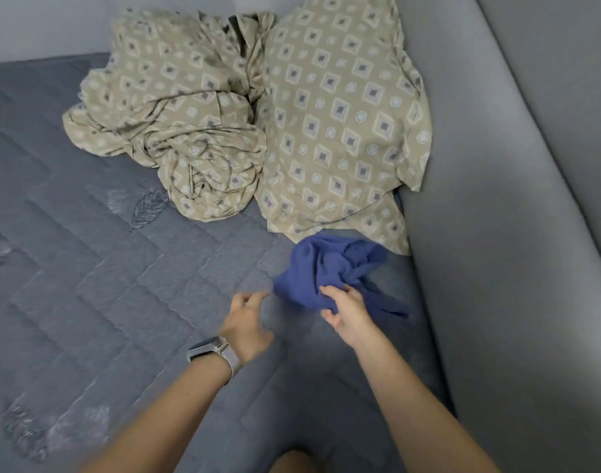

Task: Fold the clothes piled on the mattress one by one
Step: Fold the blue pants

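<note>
Nearest the camera, two bare forearms are reaching out over the grey quilted mattress [87,268]. The left hand [247,319], with a metal-banded watch [217,351] on its wrist, is hovering just above the quilting with fingers loosely spread, gripping nothing, just beside the cloth's near-left edge. The right hand [346,312] is pinching a crumpled blue garment [329,268], fingers and thumb curled round a bunched fold; most of the cloth is lying on the mattress at about four o'clock from the frame's middle, close to the grey padded bed surround [497,199].

Going by this, the step in hand is getting the blue piece opened out. To do that well, the free hand is probably best finding a second edge or corner well apart from the pinch, so the cloth is hanging or lying flat before any fold; a fold made on a bunch is likely to come out lumpy.

Farther off, at twelve o'clock, a beige diamond-patterned pillow [343,114] is leaning against the surround, its lower hem touching or just overlapping the blue garment, and a rumpled sheet in the same print [172,114] is heaped to its left.
</note>
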{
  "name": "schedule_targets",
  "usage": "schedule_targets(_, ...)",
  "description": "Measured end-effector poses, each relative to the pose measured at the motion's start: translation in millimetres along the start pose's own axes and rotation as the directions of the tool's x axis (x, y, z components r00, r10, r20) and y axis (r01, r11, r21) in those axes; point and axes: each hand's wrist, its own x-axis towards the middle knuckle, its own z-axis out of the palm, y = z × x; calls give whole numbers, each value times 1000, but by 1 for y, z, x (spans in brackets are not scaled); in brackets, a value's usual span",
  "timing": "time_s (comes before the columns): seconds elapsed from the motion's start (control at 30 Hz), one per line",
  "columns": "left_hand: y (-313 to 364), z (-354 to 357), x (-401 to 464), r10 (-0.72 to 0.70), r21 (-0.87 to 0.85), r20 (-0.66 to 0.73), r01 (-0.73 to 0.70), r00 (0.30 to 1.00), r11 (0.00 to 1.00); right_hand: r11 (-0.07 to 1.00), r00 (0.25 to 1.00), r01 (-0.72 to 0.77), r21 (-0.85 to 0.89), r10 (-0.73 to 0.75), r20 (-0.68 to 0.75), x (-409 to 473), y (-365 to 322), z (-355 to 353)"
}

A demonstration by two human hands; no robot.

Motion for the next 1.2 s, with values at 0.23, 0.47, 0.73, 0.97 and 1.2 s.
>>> schedule_targets(0.23,-74,-20,-36,92,-191,-91,-108,992,976,872,910,63,-486,150,386,-84,66,112)
schedule_targets(0.47,-302,-110,-172,-98,-186,-379,28,920,982,716,679,303,-630,302,669,-203,192,272)
schedule_targets(0.73,-478,-190,-343,-171,-58,-430,162,887,985,692,567,644,-327,-145,811,-346,290,378)
schedule_targets(0.97,-476,-226,-398,-90,-556,-455,-204,886,806,394,618,785,-477,-466,633,-397,283,354)
schedule_targets(1.2,-394,-239,-377,-47,-666,-366,-227,929,710,265,578,800,-538,-580,574,-407,245,297)
